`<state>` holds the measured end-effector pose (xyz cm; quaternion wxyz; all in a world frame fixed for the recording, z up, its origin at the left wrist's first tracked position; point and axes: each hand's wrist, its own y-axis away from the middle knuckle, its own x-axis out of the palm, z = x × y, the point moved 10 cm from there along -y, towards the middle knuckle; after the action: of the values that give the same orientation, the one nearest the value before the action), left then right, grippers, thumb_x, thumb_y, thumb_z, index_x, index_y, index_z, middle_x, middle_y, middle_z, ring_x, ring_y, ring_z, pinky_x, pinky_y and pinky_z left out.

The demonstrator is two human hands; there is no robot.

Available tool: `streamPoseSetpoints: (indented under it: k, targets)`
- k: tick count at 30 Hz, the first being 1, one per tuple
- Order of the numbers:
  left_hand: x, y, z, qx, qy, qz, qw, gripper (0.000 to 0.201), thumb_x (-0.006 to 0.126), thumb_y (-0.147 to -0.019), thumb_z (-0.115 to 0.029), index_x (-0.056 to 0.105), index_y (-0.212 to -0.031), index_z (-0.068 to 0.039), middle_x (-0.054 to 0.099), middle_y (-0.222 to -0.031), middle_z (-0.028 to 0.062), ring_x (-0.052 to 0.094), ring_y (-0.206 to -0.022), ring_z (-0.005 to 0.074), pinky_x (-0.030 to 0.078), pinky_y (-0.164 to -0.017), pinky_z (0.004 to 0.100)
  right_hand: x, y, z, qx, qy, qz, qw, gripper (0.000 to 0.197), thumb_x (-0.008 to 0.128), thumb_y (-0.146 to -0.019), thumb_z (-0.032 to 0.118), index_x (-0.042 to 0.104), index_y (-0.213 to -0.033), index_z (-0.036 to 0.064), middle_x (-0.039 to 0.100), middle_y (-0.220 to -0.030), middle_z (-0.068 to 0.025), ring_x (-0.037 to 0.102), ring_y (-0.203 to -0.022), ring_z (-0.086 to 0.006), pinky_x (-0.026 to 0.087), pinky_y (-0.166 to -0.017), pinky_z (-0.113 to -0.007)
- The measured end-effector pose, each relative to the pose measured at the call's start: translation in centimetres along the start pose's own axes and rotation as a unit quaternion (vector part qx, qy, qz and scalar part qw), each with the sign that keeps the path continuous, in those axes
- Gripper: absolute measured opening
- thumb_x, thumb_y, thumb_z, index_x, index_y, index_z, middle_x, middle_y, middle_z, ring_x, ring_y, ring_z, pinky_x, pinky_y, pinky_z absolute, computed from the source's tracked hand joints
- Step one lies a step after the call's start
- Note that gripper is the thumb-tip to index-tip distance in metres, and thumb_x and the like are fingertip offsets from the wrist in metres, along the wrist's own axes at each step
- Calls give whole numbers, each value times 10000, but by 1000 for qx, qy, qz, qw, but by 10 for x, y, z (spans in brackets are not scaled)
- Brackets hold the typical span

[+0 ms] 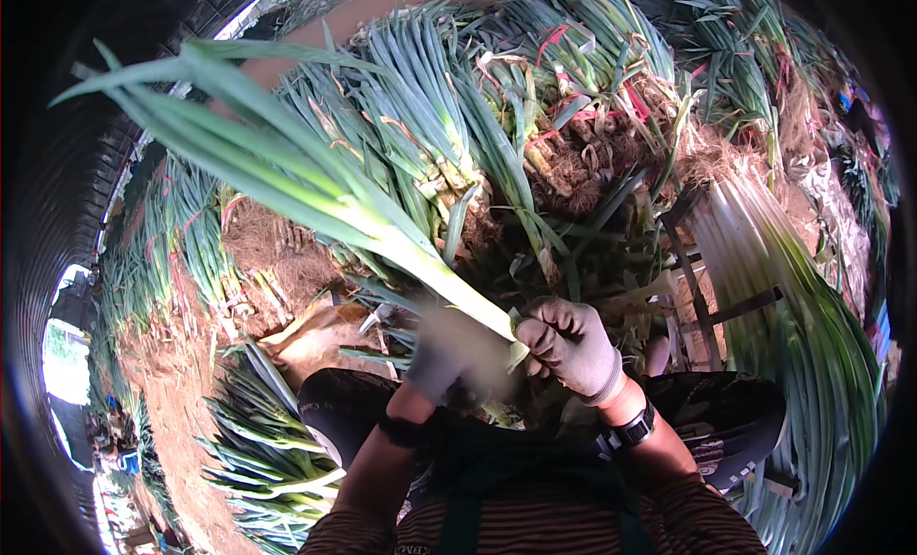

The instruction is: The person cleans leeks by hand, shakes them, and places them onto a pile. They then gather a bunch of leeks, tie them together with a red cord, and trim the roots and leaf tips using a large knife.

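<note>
A long green onion [373, 216] slants across the view, its leaves fanned out to the upper left and its pale stem end between my hands. My right hand [573, 350], in a light work glove, is closed with its fingers against the end of the stem, where a small green strip shows. My left hand [439, 359], in a grey glove, lies just below the stem. Motion smears its fingers, so its grip is unclear. A brownish blur hides the area between the hands.
Bundles of green onions [411, 96] with roots and red ties stand in an arc ahead. Long onions with white stems [764, 259] lie in a rack [702, 311] on my right. More loose onions [272, 450] lie at lower left, beside bare soil [177, 412].
</note>
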<state>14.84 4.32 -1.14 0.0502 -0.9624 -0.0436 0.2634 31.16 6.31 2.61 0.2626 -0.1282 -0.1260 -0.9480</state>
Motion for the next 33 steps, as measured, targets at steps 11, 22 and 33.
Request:
streamPoseSetpoints:
  k: [11, 22, 33]
  targets:
    - [-31, 9, -61, -106, 413, -98, 899, 206, 570, -931, -226, 576, -839, -41, 520, -648, 16, 483, -573, 98, 356, -499, 247, 6, 2, 26, -201, 201, -43, 958, 63, 646, -813, 72, 666, -800, 14, 619, -734, -95, 585, -653, -172, 462, -615, -279]
    - [27, 34, -31, -3, 15, 106, 994, 66, 674, -801, -47, 649, -842, -1, 628, -742, 53, 581, -622, 103, 453, -563, 230, -12, 13, 26, -214, 150, -97, 960, 79, 586, -871, 49, 592, -818, -9, 606, -744, -94, 578, -678, -147, 463, -624, -281]
    - [-61, -40, -29, -91, 570, -125, 807, 258, 496, -973, -363, 533, -1055, -121, 506, -848, -18, 497, -744, 126, 454, -759, 341, 17, 1, 8, -264, 322, -116, 902, 179, 707, -812, 171, 616, -861, 25, 612, -862, -148, 622, -755, -318, 500, -668, -361]
